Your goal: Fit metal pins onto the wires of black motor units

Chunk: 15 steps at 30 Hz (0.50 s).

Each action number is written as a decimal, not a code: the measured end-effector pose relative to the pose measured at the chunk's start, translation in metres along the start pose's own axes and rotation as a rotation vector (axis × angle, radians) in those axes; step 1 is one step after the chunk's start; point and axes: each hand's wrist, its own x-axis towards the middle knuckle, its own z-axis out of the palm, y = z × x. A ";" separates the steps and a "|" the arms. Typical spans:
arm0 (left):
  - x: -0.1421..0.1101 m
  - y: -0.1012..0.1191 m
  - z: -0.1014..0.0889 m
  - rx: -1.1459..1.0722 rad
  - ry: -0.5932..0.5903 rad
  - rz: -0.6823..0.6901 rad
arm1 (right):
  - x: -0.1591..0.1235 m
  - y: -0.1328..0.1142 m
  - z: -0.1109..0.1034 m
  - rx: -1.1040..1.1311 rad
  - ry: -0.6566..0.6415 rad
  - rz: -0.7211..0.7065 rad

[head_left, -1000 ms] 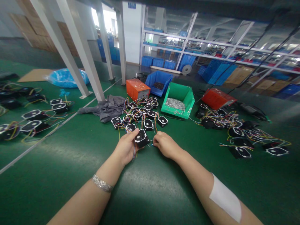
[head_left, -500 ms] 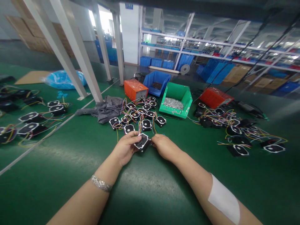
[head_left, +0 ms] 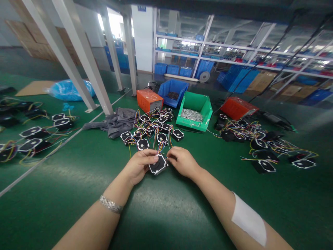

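My left hand (head_left: 140, 165) grips a black stepper motor (head_left: 159, 166) with white edges, thumb across its face. Coloured wires run from the motor's far side. At the motor's right corner, my right hand (head_left: 182, 160) is closed in a pinch; a tiny piece seems to show at the fingertips, too small to name. Just beyond the hands lies a heap of similar motors (head_left: 162, 138) with tangled coloured wires. Behind that heap stands a green bin (head_left: 194, 125) holding many small silvery metal parts.
A blue bin (head_left: 166, 91) with dark small parts and an orange box (head_left: 149, 100) stand behind the heap. Grey cloth (head_left: 118, 123) lies left of it. More motors (head_left: 266, 166) lie right, below another orange box (head_left: 239, 108), and others (head_left: 32, 144) lie left. White posts (head_left: 83, 59) rise at left.
The motor in my left hand has tilted and shifted slightly down. My right hand has drawn a little away from the motor's corner, its fingertips now more visible.
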 end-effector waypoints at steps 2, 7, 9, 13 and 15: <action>-0.001 0.000 0.000 0.024 -0.022 -0.003 | 0.001 -0.006 -0.005 0.270 0.078 0.102; -0.003 -0.002 0.002 0.072 -0.097 -0.003 | 0.000 -0.018 -0.010 0.514 0.166 0.153; -0.003 -0.002 0.003 0.078 -0.114 -0.004 | -0.001 -0.019 -0.009 0.467 0.155 0.142; -0.004 -0.001 0.005 0.092 -0.112 -0.011 | -0.002 -0.021 -0.009 0.241 0.145 0.059; -0.004 -0.001 0.005 0.098 -0.106 -0.010 | -0.003 -0.022 -0.010 0.077 0.128 -0.016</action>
